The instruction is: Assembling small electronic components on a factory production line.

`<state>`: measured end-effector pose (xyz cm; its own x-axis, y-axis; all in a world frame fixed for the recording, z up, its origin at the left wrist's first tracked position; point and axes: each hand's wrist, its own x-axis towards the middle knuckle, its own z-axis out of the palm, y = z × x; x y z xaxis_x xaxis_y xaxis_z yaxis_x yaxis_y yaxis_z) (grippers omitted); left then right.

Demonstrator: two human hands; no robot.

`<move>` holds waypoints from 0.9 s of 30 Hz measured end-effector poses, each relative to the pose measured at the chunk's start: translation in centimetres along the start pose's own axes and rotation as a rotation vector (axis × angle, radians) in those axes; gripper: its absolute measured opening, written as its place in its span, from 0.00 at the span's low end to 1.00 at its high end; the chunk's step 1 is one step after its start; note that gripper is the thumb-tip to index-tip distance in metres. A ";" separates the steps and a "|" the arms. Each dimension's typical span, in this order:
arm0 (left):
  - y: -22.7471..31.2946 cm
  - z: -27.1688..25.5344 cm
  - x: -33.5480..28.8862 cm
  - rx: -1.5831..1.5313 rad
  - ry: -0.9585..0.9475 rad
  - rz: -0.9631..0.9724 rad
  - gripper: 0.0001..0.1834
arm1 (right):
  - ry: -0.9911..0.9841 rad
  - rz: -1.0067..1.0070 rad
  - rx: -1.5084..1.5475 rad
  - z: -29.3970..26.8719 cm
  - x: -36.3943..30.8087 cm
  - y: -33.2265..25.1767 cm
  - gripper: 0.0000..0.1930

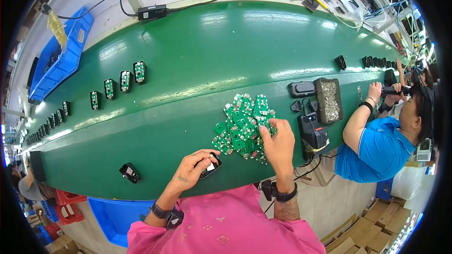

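Note:
My left hand (194,165) is closed around a small black plastic housing (210,167) near the table's front edge, its open side up with something pale inside. At the table's middle lies a loose heap of green circuit boards (241,124). Over the heap's right side, my right hand (280,143) curls its fingers and thumb in against the boards; whatever they pinch is hidden. Left of my left hand sits another black housing (130,172) with parts in it.
Housings fitted with green boards (125,81) stand in a row leftward. To the right are a tray of small metal parts (330,99), a black case (302,89) and a black device (314,131). A co-worker in blue (383,146) sits at right. A blue bin (63,56) stands far left.

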<state>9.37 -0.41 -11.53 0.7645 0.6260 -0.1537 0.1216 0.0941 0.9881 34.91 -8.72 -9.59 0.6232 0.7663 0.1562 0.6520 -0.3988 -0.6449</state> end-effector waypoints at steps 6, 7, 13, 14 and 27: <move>-0.7 1.1 1.6 0.055 -0.011 0.022 0.11 | -0.238 0.124 0.165 -0.2 2.1 1.0 0.21; -0.4 1.3 1.9 0.055 -0.013 0.016 0.11 | -0.229 0.062 0.167 -0.1 2.2 1.5 0.21; 1.1 2.3 3.2 0.140 0.053 0.113 0.10 | -0.191 0.244 0.509 -1.0 2.9 1.8 0.08; 1.4 2.5 3.3 0.166 0.086 0.141 0.09 | -0.155 0.266 0.592 -1.3 2.8 2.4 0.08; 2.4 3.2 3.6 0.257 0.212 0.153 0.10 | -0.298 0.435 1.107 2.6 -3.8 -4.5 0.09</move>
<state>14.39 -0.40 -9.76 0.6413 0.7668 0.0266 0.1914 -0.1935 0.9622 28.47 -8.55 -9.30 0.4798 0.8191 -0.3144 -0.3953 -0.1181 -0.9109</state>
